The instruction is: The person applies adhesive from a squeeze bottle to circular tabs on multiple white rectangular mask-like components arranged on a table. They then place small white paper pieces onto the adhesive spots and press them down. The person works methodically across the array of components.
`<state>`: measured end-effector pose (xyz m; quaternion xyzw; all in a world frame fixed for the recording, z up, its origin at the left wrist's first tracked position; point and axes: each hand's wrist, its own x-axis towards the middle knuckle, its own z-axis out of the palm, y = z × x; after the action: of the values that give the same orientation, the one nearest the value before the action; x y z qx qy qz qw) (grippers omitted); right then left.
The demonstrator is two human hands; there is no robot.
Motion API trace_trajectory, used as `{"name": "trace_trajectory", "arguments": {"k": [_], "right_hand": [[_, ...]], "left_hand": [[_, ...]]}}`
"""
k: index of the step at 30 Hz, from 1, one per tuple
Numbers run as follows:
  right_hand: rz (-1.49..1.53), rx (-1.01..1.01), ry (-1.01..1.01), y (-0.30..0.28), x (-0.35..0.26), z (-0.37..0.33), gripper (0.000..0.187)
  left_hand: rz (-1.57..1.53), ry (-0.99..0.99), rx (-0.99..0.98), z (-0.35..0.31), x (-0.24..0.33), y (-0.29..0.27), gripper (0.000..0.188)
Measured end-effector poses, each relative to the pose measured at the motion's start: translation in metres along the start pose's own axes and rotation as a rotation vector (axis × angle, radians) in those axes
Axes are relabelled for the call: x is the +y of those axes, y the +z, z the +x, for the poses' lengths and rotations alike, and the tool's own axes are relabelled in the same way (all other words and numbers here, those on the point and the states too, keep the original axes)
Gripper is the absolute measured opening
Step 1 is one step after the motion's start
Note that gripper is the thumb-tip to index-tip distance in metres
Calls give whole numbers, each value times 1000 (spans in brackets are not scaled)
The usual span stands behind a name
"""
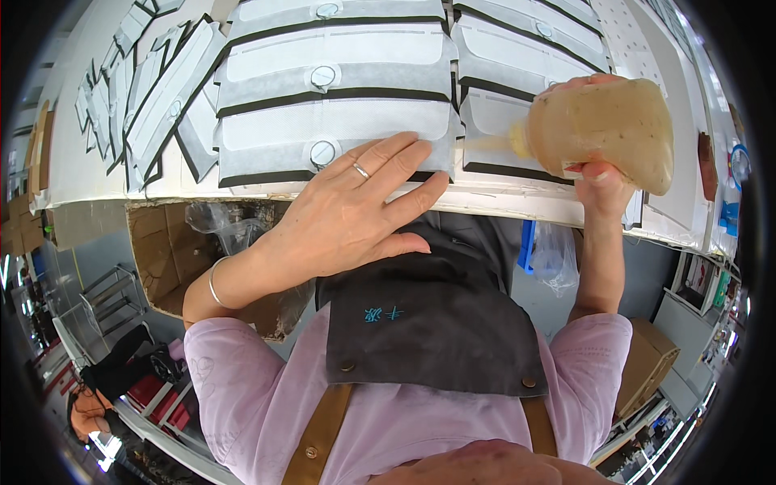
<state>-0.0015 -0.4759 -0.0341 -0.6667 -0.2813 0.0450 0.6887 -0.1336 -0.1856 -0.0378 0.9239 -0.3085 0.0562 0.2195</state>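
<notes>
My right hand (605,187) grips a translucent squeeze bottle (618,125) with yellowish-brown contents, tipped on its side. Its narrow nozzle (489,143) points left, above the nearest panel of the right column. Fingers apart and holding nothing, my left hand (356,206) lies over the near edge of a white panel (267,133) with black borders. A round disc (322,153) sits on that panel, just beside this hand. Similar panels (275,65) overlap in rows farther back. The bottle hides part of the right column (489,113).
More black-edged pieces (174,105) lie in a loose pile on the left of the white table (283,192). Below the table edge stands an open cardboard box (162,250) with clear plastic (234,222). Another clear bag (555,255) hangs near a blue strip (527,245).
</notes>
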Motion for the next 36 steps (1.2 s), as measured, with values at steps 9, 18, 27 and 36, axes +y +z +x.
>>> {"name": "trace_trajectory", "arguments": {"k": [9, 18, 27, 36], "right_hand": [[-220, 561, -663, -32, -14, 42, 105], [-32, 181, -127, -24, 8, 4, 105], [26, 37, -23, -14, 9, 3, 105], [-100, 32, -65, -8, 7, 15, 101]], "left_hand": [[12, -3, 12, 0, 1, 1, 73], [199, 51, 130, 16, 11, 14, 68], [224, 40, 70, 29, 12, 17, 69], [189, 40, 55, 29, 12, 17, 75]]}}
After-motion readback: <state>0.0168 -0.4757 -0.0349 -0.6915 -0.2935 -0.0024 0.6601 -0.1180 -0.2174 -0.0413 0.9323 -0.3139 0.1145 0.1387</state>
